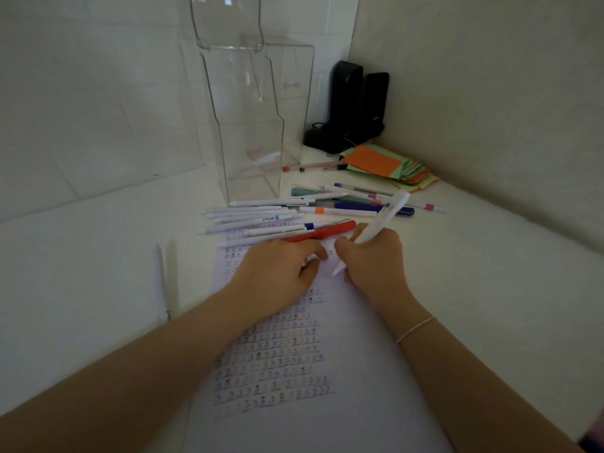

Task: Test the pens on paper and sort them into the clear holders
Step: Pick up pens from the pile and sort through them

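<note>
White walls meet in a corner behind a white desk (490,273), where a sheet of paper (327,420) covered in rows of small handwritten test marks lies under a person's two forearms. At the sheet's 12 o'clock edge, the right hand (372,256) grips a white pen (380,222) in a writing hold, tip down on the paper. Just beside it, the left hand (277,269) rests on the sheet, fingers curled, the fingertips close to a red pen (327,232); whether they touch it cannot be told. A loose pile of pens (294,210) lies at 12 o'clock from the hands. Farther back stands a tall clear holder (255,125). Toward 1 o'clock sit colored paper notes (376,161) and a black device (349,106) in the corner. Two pale pens (170,276) lie at 9 o'clock, apart from the paper.
</note>
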Available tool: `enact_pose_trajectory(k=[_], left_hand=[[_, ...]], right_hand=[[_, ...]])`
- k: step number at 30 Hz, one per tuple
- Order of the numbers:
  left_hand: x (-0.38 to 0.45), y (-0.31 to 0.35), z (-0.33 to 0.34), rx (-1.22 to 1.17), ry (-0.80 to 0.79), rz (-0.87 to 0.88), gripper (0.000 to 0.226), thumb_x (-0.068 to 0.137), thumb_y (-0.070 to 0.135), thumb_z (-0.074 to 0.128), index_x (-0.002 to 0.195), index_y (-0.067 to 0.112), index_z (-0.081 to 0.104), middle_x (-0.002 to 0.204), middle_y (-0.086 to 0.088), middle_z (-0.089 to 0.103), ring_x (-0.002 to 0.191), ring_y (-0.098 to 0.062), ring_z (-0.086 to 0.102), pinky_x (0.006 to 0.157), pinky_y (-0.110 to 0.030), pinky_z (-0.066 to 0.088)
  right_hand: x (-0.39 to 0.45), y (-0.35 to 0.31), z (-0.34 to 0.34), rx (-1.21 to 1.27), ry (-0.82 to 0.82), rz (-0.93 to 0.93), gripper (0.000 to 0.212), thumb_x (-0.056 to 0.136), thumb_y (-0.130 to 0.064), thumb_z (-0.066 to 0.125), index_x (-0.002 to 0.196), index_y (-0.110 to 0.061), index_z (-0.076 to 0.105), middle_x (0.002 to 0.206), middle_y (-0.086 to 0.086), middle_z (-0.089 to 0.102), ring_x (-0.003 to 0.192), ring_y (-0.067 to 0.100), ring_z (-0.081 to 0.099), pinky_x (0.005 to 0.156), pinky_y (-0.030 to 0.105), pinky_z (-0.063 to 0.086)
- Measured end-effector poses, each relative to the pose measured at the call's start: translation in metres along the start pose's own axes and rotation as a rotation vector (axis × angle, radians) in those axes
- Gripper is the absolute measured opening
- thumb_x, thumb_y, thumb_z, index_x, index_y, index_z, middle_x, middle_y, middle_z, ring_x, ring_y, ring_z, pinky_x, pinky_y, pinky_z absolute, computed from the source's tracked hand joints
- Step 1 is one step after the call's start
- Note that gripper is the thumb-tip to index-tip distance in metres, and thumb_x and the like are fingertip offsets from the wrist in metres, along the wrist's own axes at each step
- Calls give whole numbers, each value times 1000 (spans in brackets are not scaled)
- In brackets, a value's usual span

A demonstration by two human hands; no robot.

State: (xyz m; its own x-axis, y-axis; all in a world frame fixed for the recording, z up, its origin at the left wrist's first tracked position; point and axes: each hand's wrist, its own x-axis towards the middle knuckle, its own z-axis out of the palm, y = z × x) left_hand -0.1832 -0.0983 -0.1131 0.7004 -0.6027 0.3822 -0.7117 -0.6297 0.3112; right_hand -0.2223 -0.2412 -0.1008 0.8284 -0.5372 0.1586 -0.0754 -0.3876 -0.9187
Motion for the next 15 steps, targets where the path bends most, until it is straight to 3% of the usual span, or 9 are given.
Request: enact_pose_trajectory(k=[3, 5, 9, 11, 12, 15], left_hand=[[0, 1, -1, 19, -6, 3, 23, 94, 34, 43, 114, 33, 56, 95, 6, 66, 82, -11, 61, 68, -15, 37], [-1, 1, -1, 13, -13, -11, 20, 93, 34, 45, 111, 29, 49, 81, 7, 62, 65, -7, 54, 55, -17, 35], [-1, 0, -1, -29, -27, -35, 22, 92, 35, 48, 108, 26, 36, 64, 8, 50, 54, -3, 47, 49, -14, 35], [-1, 1, -3, -59, -32, -46, 25, 91, 35, 49, 109, 25, 34, 63, 10, 47, 54, -1, 46, 48, -13, 35], [-1, 1, -3, -85, -34, -56, 27, 91, 35, 50, 109, 24, 34, 63, 10, 47, 54, -1, 46, 49, -14, 36], [-1, 1, -4, -137, -30, -81, 28, 89, 33, 54, 107, 24, 35, 64, 11, 50, 54, -1, 48, 49, -14, 37]], right_hand=[[1, 2, 3, -93, 47, -52, 32, 82, -6, 62, 59, -18, 43, 59, -2, 49, 54, 8, 48, 52, 14, 40], [2, 3, 2, -39, 46, -61, 31, 83, -6, 63, 59, -15, 45, 58, -1, 50, 52, 8, 48, 52, 14, 41], [1, -4, -15, 399, -79, -56, 22, 82, -9, 69, 65, -10, 54, 51, 4, 56, 41, 11, 49, 44, 19, 43], [-2, -7, -17, 689, -216, 21, 17, 83, -8, 63, 66, -8, 65, 58, 6, 64, 47, 15, 57, 47, 22, 49], [-2, -7, -17, 793, -264, 71, 23, 85, -9, 59, 64, -9, 70, 61, 8, 66, 49, 17, 60, 48, 25, 52], [-3, -3, -12, 816, -313, 76, 36, 93, -6, 45, 63, -1, 65, 56, 14, 62, 44, 22, 57, 44, 27, 49]])
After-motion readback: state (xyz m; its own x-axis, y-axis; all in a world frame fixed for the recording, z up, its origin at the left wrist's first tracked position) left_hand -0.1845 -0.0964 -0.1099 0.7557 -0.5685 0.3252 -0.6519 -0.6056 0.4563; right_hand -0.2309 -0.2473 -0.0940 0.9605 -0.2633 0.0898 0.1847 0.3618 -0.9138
